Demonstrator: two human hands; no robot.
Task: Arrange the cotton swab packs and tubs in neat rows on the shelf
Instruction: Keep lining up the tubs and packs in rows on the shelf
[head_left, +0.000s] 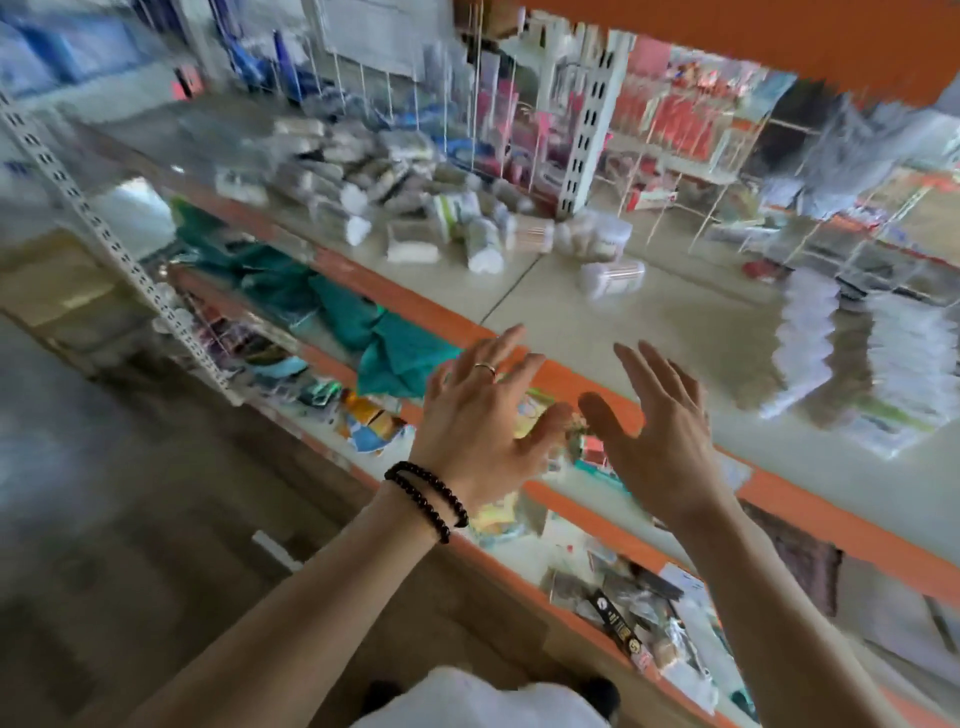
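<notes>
The frame is blurred. A loose heap of cotton swab packs (363, 182) lies on the beige shelf (623, 322) at the back left. A round swab tub (613, 278) lies on its side apart from the heap, and a bigger tub (592, 236) sits behind it. Two rows of swab packs (852, 353) stand at the right. My left hand (483, 415), with a ring and a black bead bracelet, hovers at the shelf's orange front edge, fingers spread, holding nothing. My right hand (654, 421) is beside it, palm turned inward, also empty.
A white slotted upright (587, 124) rises behind the heap. Green cloth (332, 306) and mixed small goods fill the lower shelves. Red packets hang at the back right. A cardboard box (57, 280) sits at the left.
</notes>
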